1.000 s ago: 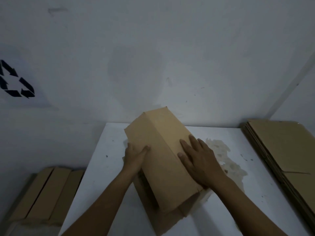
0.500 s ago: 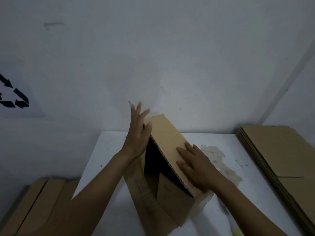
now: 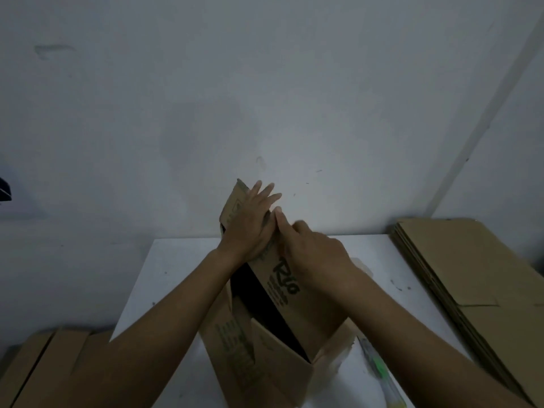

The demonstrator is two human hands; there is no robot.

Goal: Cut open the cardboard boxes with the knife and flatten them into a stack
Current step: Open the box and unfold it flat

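Cardboard box (image 3: 306,313), left fingers (image 3: 265,195) flat atop, right fingers (image 3: 281,220) gripping

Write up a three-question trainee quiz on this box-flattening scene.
1. True or false: the green utility knife lies on the white table, in neither hand.
2. The stack of flattened brown cardboard sheets lies to the person's: A) left B) right
3. Fill in: the left hand presses the printed brown cardboard box with ____ fingers, beside the right hand.
Key: 1 true; 2 B; 3 straight.
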